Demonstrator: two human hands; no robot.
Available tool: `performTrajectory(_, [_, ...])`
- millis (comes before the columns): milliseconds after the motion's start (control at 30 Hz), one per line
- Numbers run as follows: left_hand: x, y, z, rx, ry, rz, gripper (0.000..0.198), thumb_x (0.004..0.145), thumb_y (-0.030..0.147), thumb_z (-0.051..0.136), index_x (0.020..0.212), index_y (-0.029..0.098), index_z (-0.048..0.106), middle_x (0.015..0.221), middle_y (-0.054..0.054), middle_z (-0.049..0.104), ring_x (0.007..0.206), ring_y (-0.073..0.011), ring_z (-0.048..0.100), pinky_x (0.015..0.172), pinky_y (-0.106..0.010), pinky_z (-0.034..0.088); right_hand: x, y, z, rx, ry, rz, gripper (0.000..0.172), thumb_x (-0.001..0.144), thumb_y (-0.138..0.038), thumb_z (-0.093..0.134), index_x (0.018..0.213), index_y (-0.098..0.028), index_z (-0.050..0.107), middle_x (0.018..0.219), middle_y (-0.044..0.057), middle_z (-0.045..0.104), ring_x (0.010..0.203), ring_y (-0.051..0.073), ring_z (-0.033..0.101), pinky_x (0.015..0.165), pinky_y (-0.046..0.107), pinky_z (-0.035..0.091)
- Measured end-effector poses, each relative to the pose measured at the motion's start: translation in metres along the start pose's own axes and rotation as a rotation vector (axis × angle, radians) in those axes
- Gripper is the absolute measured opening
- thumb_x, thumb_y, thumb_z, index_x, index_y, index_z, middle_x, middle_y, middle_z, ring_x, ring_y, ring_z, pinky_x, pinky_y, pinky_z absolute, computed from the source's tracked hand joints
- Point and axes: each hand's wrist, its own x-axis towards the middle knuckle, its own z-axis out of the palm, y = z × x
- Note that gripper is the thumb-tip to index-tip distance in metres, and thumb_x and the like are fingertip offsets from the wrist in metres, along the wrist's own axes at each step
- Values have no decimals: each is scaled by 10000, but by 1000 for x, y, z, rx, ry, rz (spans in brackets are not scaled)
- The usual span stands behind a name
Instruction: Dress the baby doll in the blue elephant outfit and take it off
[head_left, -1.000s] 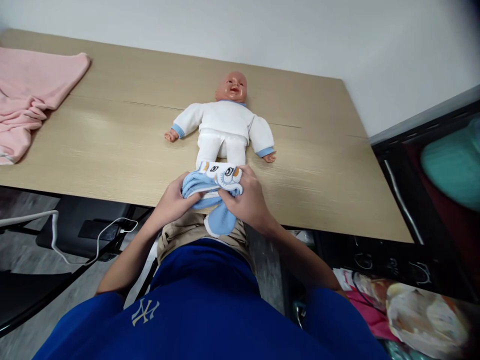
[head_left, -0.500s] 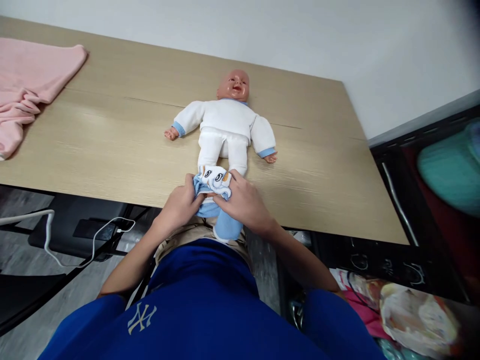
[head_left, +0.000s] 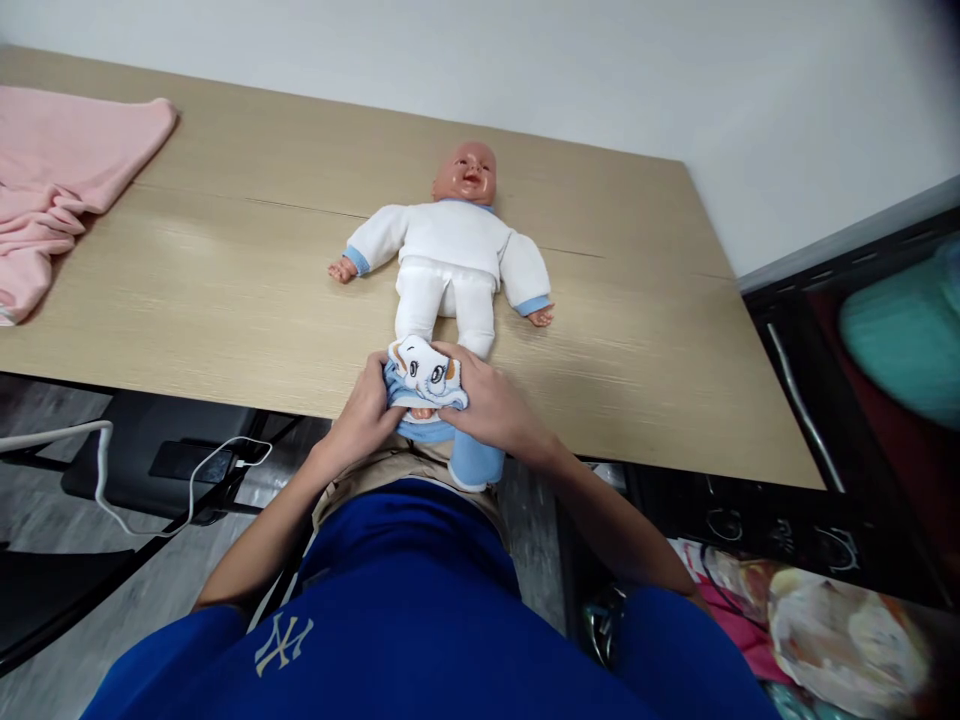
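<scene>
A baby doll (head_left: 452,240) in a white suit with blue cuffs lies on its back, its head at the far side and its legs towards me. Blue and white baby pants (head_left: 420,368) with an embroidered animal face are bunched around its lower leg, where a bit of the foot shows through. My left hand (head_left: 367,408) pinches the left side of the bunched cloth. On the other side my right hand (head_left: 491,402) grips the cloth, thumb inward. A blue pant leg dangles below it over the table edge. The doll's other foot is hidden.
The doll rests on a wooden table (head_left: 637,380). A pink blanket (head_left: 82,150) lies at its left end. Below are a black chair (head_left: 150,430) and a white cable (head_left: 101,480). Plastic bags (head_left: 840,640) and a teal object (head_left: 900,345) are at the right.
The animal face on the pants has flattened out and shows more fully. The hanging pant leg has shifted right, and both hands have moved slightly. The doll lies as before.
</scene>
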Motion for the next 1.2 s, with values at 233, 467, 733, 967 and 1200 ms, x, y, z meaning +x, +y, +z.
performTrajectory(233, [13,-10,-16,-50,111,54,519,1005,275,739,1488,204,562,1372,-133,764,1208,-283,748,1038,-408,599,13,24,-3,168,189,-172,468,914,-260,850,1368,-232,736,1318,122,855,1171,346,820,1049,465,648])
performTrajectory(467, [68,-10,-64,-79,-240,164,251,1077,436,783,1177,209,819,1299,-126,860,1249,-315,768,1171,-498,599,56,49,-41,85,35,-353,107,994,-326,770,1028,-230,738,1044,68,805,940,259,728,864,387,584])
performTrajectory(733, [98,6,-95,-79,-412,-18,512,922,529,952,1303,214,820,1339,-120,854,1255,-319,788,1183,-509,615,68,56,-81,30,-118,-328,523,961,-605,881,1322,-251,745,1352,143,791,1241,360,722,1159,547,588])
performTrajectory(967, [130,31,-108,122,-182,119,809,861,689,974,1475,233,710,1578,-160,725,1423,-361,656,1287,-533,513,54,84,-84,493,-121,-202,520,906,-631,973,1020,-282,605,1066,37,737,999,249,698,933,414,616])
performTrajectory(1200, [199,84,-82,125,-784,260,442,928,638,902,1072,225,838,1213,-96,827,1192,-327,739,1137,-451,562,50,83,-75,659,-60,-176,559,863,-542,1041,1117,-265,626,1074,2,695,947,192,661,859,328,566])
